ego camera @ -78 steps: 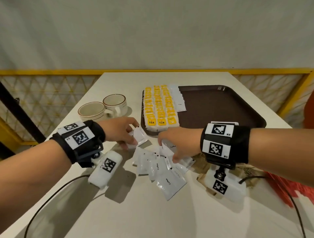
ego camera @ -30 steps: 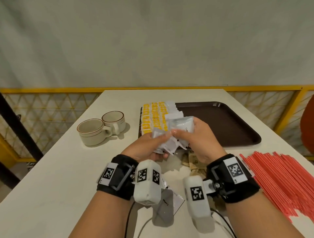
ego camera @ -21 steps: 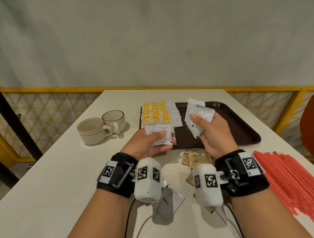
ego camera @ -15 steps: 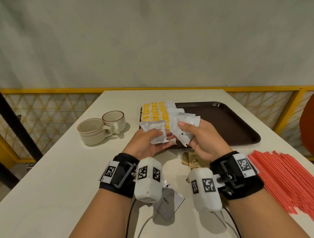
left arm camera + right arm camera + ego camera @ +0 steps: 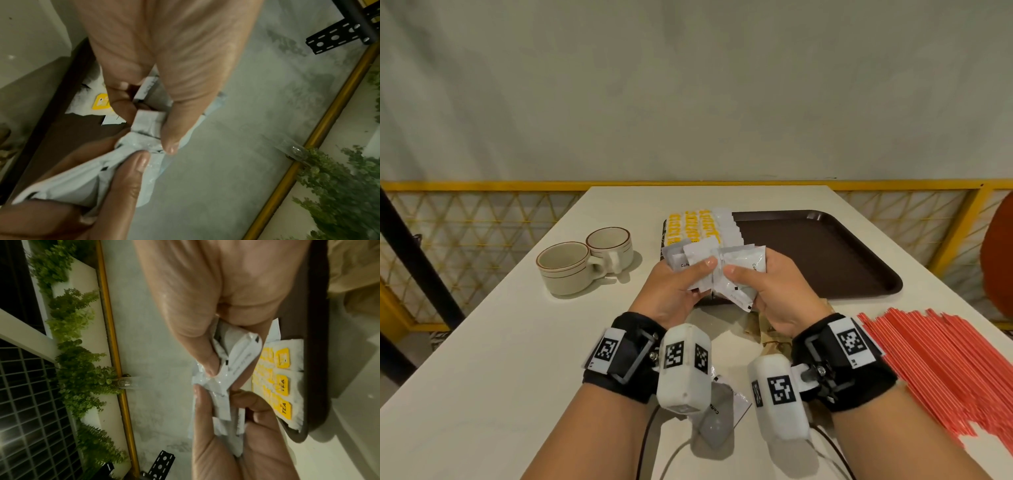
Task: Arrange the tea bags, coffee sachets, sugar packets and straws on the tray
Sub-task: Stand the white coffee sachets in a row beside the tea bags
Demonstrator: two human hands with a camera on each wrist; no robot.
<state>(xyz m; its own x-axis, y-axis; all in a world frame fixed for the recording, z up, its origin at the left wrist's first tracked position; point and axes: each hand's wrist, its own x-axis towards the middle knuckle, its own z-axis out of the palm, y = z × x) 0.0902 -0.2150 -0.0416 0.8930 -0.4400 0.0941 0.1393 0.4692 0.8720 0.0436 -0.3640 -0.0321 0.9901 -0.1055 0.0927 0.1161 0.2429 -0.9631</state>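
Both hands are raised side by side above the near edge of the brown tray [image 5: 825, 253]. My left hand [image 5: 688, 277] grips a bunch of white coffee sachets [image 5: 695, 260] under its thumb. My right hand [image 5: 750, 277] grips a second bunch [image 5: 743, 267], and the two bunches touch in the middle. The left wrist view shows my left thumb [image 5: 168, 129] pressing on the sachets [image 5: 148, 125]. Yellow-tagged tea bags [image 5: 688, 226] and a row of white sachets [image 5: 726, 222] lie on the tray's left end. Red straws [image 5: 945, 370] lie on the table at the right. Brown sugar packets [image 5: 767, 339] lie below my right hand.
Two striped cups [image 5: 582, 263] stand on the table left of the tray. One coffee sachet [image 5: 736, 407] lies near the front, partly hidden under the wrist cameras. A yellow railing [image 5: 482, 186] runs behind the table. The tray's right part is bare.
Since 2.6 s ago both hands lifted the sachets off the table. In the last half second the hands closed together, so the two bunches now meet.
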